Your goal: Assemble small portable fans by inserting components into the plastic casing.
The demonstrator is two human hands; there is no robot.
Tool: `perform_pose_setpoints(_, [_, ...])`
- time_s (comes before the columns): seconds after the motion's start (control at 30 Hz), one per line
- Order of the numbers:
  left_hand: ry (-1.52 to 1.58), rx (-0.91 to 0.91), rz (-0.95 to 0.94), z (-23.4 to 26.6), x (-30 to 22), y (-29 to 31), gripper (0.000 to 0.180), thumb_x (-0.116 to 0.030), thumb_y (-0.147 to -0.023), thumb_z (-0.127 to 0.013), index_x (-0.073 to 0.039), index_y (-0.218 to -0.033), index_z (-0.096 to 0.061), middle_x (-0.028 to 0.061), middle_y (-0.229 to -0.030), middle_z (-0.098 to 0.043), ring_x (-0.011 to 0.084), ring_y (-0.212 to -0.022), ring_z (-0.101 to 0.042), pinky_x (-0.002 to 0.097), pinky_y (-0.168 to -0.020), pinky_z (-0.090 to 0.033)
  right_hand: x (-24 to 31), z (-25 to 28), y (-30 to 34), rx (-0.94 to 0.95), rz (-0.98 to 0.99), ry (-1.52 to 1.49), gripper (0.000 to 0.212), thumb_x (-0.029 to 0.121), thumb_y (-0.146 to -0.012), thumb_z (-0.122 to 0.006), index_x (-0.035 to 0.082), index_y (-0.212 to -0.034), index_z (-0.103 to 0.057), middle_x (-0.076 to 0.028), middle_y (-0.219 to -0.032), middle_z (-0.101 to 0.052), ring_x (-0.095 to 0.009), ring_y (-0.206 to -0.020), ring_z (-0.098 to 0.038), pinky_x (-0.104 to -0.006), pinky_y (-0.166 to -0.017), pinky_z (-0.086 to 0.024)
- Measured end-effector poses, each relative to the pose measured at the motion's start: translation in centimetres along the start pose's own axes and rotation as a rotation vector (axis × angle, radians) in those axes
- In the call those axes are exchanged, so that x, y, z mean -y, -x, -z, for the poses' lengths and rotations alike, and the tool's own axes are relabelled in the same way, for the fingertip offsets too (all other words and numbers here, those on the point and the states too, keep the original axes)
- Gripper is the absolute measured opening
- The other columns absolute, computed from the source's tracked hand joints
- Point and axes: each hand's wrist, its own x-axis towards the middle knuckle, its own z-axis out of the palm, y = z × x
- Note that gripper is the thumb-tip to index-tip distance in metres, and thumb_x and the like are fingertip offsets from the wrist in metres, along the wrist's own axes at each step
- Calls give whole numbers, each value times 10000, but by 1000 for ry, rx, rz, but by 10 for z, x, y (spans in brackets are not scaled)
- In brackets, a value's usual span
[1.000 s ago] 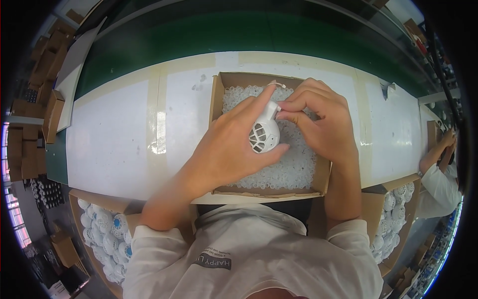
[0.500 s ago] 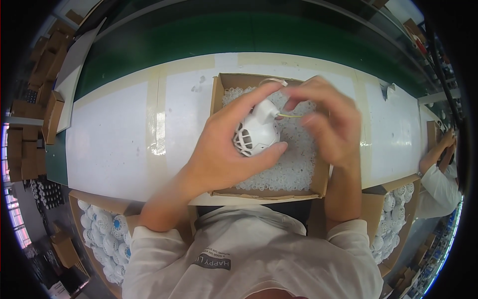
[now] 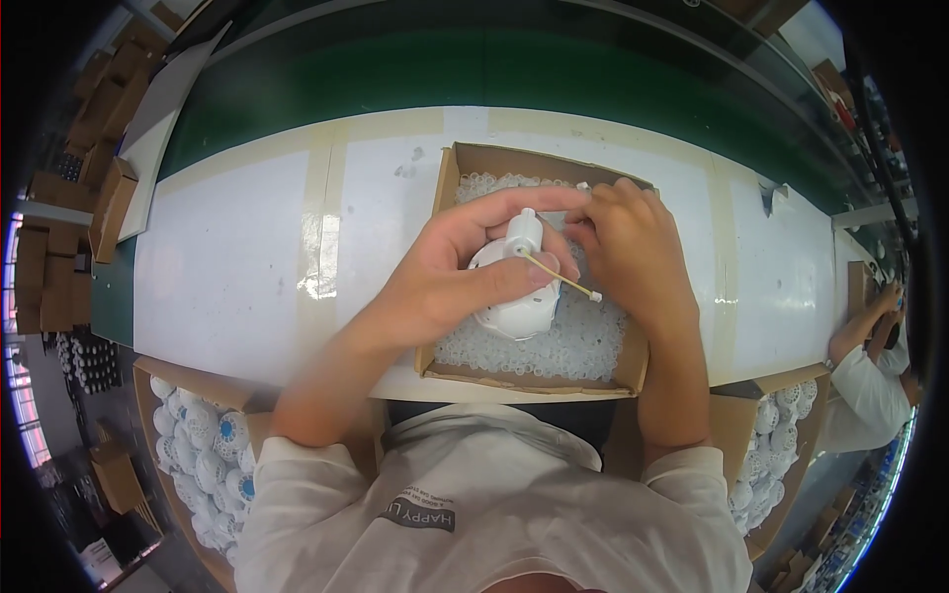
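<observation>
My left hand (image 3: 442, 267) is closed around a white plastic fan housing (image 3: 516, 318), its thumb lying across the front. A short round neck (image 3: 524, 232) stands up from the housing. Out of the neck runs a thin yellow wire (image 3: 559, 275), ending in a small white connector (image 3: 595, 296) that hangs loose. My right hand (image 3: 638, 242) has its fingers bent together against the left index fingertip. A tiny white piece (image 3: 583, 186) shows where the fingertips meet; what the right fingers hold is hidden. Both hands are over an open cardboard box (image 3: 445, 188) of small clear plastic rings (image 3: 524, 361).
The box rests on a white table (image 3: 227, 257) with tape strips. Beyond lies a green surface (image 3: 474, 69). Cartons of white round housings stand at my left (image 3: 203, 460) and right (image 3: 771, 455). Another person (image 3: 870, 366) sits at far right.
The housing has turned in my left hand, so the neck and wire now face me. My right hand has moved from the wire up to the left index fingertip, its fingers drawn together.
</observation>
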Motion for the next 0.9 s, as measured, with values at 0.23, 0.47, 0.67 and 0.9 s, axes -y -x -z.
perform_pose_setpoints(0.23, [492,30,-2,15,4,1,631,-342,-965,-567,32,-1459,-447,107,-1046,-640,300,-941,-695,363,-804,-547,7,20,-6,-67,-126,-374,154,12,-851,-704,27,-996,-754,-112,-871,-712,-248,-790,-665,-326,-703,-500])
perform_pose_setpoints(0.47, [432,-13,42,16,2,0,692,-434,-962,-543,60,-1437,-453,117,-1002,-622,345,-883,-690,363,-677,-548,18,27,0,-178,-190,-987,164,27,-931,-686,-24,-1078,-735,-114,-971,-739,-162,-882,-680,-261,-750,-520])
perform_pose_setpoints(0.67, [148,56,61,10,-2,-1,670,-436,-951,-565,77,-1379,-510,134,-979,-616,340,-813,-695,373,-685,-548,21,30,3,-147,-105,-1087,175,-9,-931,-676,-38,-1098,-720,-110,-1003,-735,-144,-914,-672,-269,-809,-532])
perform_pose_setpoints(0.9, [167,54,51,11,0,0,651,-430,-944,-588,48,-1376,-493,153,-976,-612,355,-814,-694,385,-685,-547,18,29,1,-57,-126,-982,166,-22,-917,-681,-34,-1080,-710,-96,-1004,-734,-132,-919,-664,-250,-802,-511])
